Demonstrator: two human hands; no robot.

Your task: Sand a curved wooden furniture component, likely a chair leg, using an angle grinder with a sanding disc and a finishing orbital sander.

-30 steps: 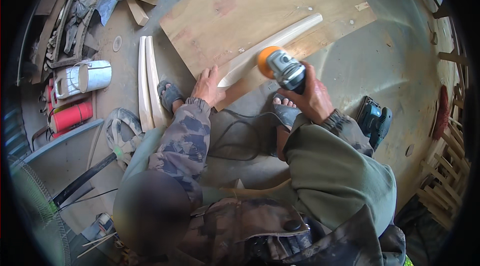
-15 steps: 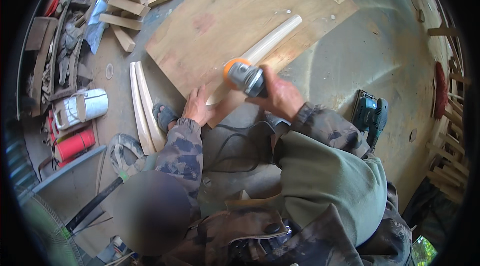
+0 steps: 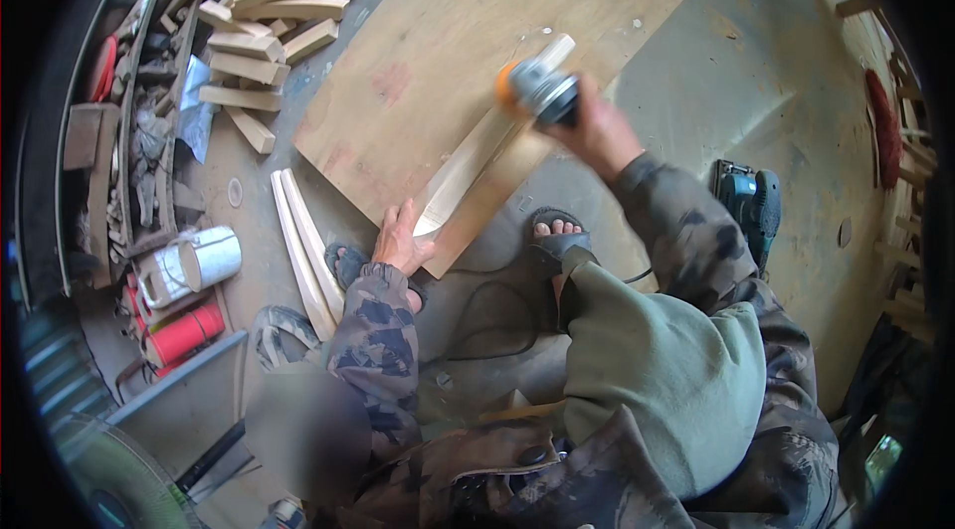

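A pale, tapered wooden leg lies slantwise on the plywood sheet. My left hand is closed about its near end, thumb and fingers on either side of the tip. In my right hand is an angle grinder with an orange front, gripped by its body. The grinder is over the far part of the leg, and motion blurs it. Whether its disc touches the wood I cannot tell. Along the sheet's near right edge runs a flat wooden strip.
Two shaped legs lie left of my foot. Several wood blanks are heaped at the far left, near a shelf of scraps. A white can and a red cylinder sit at left. A teal sander rests on the right floor.
The grinder in my right hand has moved up and right along the leg, from its near half toward its far end. My left hand stays at the near end. The view has shifted slightly.
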